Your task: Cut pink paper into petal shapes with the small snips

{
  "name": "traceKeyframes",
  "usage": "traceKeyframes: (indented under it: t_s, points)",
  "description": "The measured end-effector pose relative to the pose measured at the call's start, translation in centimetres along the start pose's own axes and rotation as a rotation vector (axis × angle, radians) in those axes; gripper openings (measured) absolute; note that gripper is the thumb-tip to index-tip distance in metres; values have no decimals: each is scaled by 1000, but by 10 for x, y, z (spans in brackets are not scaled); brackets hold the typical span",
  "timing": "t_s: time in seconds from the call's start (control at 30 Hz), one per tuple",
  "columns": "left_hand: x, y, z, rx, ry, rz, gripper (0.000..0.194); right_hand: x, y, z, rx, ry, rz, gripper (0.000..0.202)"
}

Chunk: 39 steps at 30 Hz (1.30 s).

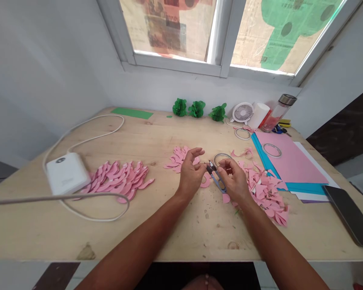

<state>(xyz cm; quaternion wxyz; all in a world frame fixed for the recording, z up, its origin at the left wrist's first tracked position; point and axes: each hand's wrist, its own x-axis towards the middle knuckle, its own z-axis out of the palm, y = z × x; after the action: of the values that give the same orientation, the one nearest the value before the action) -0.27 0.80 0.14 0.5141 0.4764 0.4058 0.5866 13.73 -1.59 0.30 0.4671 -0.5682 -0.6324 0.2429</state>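
Note:
My right hand [234, 181] is closed around a small pair of snips [217, 180] with dark blades and a grey-blue handle, their tips pointing up and left. Beside the blade tips, my left hand [192, 173] pinches thumb and finger together; anything between them is too small to make out. A thin tape roll [220, 155] lies just beyond the right fingers. Under the hands is a curved pink paper piece [205, 181]. Behind the left hand sits a small pile of pink paper petals [176, 158]. Pink paper scraps [268, 193] are heaped right of the right hand.
Left lie a larger petal pile [117, 179], a white power bank [67, 174] and its cable [93, 219]. Green paper balls [196, 109], a small fan [243, 112] and a bottle [280, 112] line the back. Right are coloured sheets [296, 165] and a phone [351, 217].

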Motion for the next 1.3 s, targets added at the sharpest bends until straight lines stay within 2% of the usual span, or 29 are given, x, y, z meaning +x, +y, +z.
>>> traceKeyframes:
  t_s: [0.13,0.37,0.53,0.73,0.9,1.3]
  points:
    - [3,-1,-1,-32,28,-8,46,0,3,1,-19,-35,-52,34]
    - [5,0,-3,-97,49,-65,47,-2,2,2,-106,-79,-82,46]
    - [4,2,-1,-105,31,-86,47,-3,1,2,-99,-113,-50,46]
    - [3,3,-1,-16,44,-10,46,1,4,-4,-137,-49,21,49]
    - [4,0,-4,121,27,53,43,5,9,-13,-317,48,69,50]
    - [6,-10,-7,248,-28,114,41,7,22,-16,-657,54,62,45]
